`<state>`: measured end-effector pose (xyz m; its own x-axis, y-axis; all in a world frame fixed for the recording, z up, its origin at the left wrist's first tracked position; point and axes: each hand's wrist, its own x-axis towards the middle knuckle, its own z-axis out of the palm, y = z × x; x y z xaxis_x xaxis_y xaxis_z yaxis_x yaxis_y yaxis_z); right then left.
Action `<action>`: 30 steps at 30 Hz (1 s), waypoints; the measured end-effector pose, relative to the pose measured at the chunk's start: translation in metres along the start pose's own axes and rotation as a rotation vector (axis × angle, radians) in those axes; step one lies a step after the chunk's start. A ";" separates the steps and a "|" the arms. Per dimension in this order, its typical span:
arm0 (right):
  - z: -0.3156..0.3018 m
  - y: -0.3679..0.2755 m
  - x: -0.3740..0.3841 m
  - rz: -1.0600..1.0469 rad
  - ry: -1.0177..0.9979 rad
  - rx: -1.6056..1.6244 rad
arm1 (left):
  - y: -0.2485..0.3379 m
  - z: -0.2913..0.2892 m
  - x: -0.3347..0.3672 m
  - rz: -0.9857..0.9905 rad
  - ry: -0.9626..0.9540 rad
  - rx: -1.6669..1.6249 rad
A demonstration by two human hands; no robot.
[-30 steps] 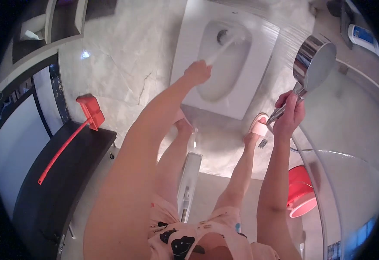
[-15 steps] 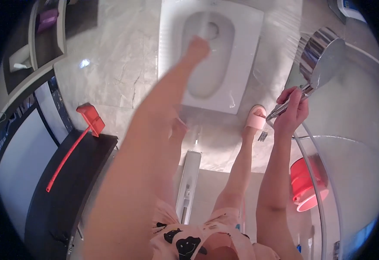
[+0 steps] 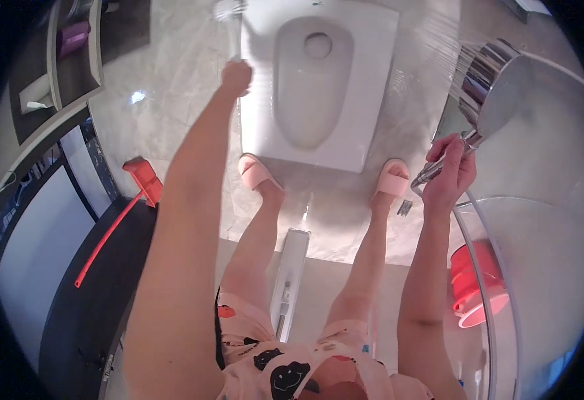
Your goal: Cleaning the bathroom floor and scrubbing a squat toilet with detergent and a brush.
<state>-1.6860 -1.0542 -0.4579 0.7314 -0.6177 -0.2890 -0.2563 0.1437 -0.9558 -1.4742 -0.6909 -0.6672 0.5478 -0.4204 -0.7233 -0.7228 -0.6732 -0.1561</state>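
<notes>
A squat toilet point(image 3: 313, 157) of white ceramic is set in the wet tiled floor in front of me. My left hand point(image 3: 237, 77), closed round a pale handle, is over the toilet's left edge. The handle belongs to what looks like a toilet brush point(image 3: 230, 9), whose pale head is smeared by motion at the top of the picture. On the right, my right hand point(image 3: 450, 175) grips the handle of a chrome shower head point(image 3: 488, 87). Fine streams of water leave its face toward the upper left.
A red bucket point(image 3: 470, 267) stands at the right behind a curved glass edge point(image 3: 476, 260). To the left, a red long-handled dustpan point(image 3: 115, 230) rests on a dark ledge point(image 3: 98, 293). My feet in pink slippers point(image 3: 257, 172) stand just before the toilet, and a narrow rail point(image 3: 293, 267) runs between my legs.
My left hand has swung left with the brush, from over the toilet's bowl to its left edge. My right hand keeps almost the same place, and the shower head still sprays.
</notes>
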 end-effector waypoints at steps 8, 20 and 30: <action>-0.017 0.012 -0.016 -0.026 -0.028 -0.153 | 0.207 -0.098 0.016 -0.271 0.058 -0.937; -0.032 0.038 -0.076 0.108 -0.128 -0.267 | 0.096 0.092 -0.214 -0.232 -0.269 -0.524; -0.049 0.043 -0.140 0.273 -0.364 -0.431 | 0.163 0.078 -0.221 -0.431 -0.191 -0.693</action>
<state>-1.8298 -0.9993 -0.4558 0.7526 -0.2891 -0.5917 -0.6405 -0.1125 -0.7597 -1.7463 -0.6605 -0.5847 0.5908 0.0276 -0.8063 -0.0095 -0.9991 -0.0412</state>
